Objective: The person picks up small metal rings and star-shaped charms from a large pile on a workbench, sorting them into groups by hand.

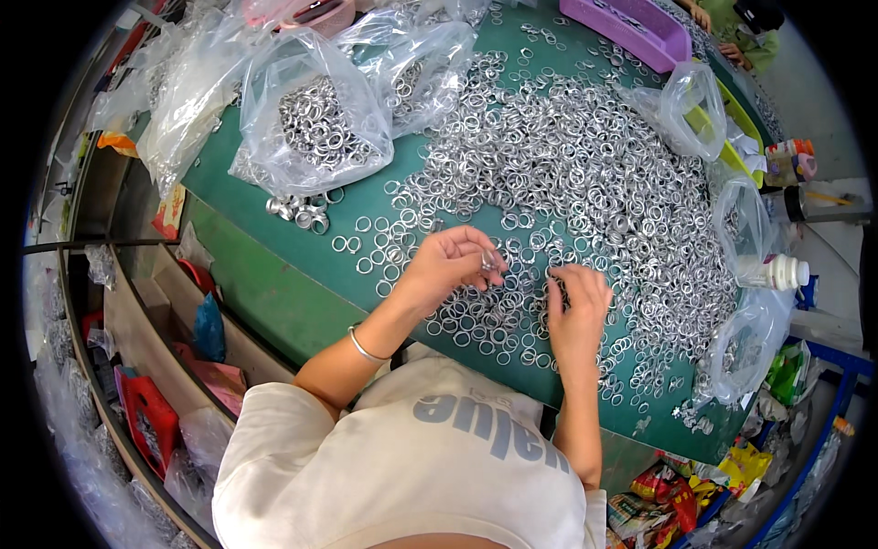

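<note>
Silver metal rings lie in a broad heap over the green tabletop, thinning to a loose scatter close to my body. My left hand is closed, with a few silver rings held at its fingertips just above the scatter. To its right, my right hand reaches down to the rings with fingers bent. Its thumb tip and index fingertip come close together, and whatever is between them is too small to make out. A metal bangle circles my left wrist.
A clear plastic bag of rings stands at the far left of the green table. A purple basket sits at the back. Along the right edge are a yellow-green tray, empty-looking clear bags and a white bottle. Another person works at the far right.
</note>
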A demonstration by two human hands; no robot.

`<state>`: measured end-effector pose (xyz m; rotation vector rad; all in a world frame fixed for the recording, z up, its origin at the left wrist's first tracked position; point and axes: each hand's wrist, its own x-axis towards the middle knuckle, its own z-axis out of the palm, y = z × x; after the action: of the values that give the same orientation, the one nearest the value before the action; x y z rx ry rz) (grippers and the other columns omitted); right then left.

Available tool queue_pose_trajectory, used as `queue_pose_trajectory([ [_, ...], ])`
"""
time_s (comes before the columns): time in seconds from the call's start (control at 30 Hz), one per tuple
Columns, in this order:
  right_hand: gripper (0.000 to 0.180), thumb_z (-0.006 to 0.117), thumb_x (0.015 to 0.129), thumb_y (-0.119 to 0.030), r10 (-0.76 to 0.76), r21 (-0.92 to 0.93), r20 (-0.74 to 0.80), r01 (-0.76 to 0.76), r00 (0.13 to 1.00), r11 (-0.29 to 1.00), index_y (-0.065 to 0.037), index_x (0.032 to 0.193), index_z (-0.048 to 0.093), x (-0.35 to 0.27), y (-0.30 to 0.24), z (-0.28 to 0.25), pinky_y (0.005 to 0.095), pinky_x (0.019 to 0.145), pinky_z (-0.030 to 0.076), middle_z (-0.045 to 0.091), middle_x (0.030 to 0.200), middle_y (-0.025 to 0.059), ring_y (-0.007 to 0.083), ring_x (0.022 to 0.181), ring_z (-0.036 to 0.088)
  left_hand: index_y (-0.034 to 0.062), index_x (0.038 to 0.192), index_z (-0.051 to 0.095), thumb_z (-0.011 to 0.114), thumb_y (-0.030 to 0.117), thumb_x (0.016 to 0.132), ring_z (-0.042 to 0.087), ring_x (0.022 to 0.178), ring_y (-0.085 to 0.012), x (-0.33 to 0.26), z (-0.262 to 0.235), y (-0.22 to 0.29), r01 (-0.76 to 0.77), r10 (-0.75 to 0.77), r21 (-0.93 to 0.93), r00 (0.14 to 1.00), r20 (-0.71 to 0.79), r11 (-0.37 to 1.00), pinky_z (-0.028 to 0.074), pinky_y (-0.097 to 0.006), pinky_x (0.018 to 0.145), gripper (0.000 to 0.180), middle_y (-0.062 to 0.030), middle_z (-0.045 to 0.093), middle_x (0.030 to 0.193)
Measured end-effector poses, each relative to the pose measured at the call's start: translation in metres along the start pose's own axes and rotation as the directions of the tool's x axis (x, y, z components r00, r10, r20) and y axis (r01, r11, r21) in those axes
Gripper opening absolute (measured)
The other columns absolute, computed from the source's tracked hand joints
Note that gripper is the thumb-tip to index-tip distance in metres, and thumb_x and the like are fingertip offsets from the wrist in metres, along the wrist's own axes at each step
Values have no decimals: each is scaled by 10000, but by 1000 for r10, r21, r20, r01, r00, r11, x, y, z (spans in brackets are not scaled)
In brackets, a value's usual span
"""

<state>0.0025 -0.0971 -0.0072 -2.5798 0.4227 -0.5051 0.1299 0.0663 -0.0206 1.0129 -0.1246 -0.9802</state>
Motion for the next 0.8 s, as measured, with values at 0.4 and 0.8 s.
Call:
queue_pose_trajectory([
  [0.4, 185, 582, 721, 3, -107, -143, 81, 117, 991, 983, -71, 880, 640, 19, 0, 26, 352, 754, 341, 528, 890, 59, 231, 845, 480, 52, 954, 618, 607, 8, 795, 542, 822, -158, -4, 9, 8, -74, 249, 890, 968, -45, 450, 439, -283, 673, 165, -54, 542, 875],
  [0.8, 265, 539, 841, -21, 311, 904, 427, -388, 849, -181, -9, 1099, 483, 11, 19, -7, 269, 665, 433, 550, 975, 79, 163, 799, 545, 52, 892, 631, 591, 44, 765, 532, 829, -276, 50, 3, 7, -482, 144, 866, 855, 498, -129, 445, -372, 705, 133, -102, 512, 847],
])
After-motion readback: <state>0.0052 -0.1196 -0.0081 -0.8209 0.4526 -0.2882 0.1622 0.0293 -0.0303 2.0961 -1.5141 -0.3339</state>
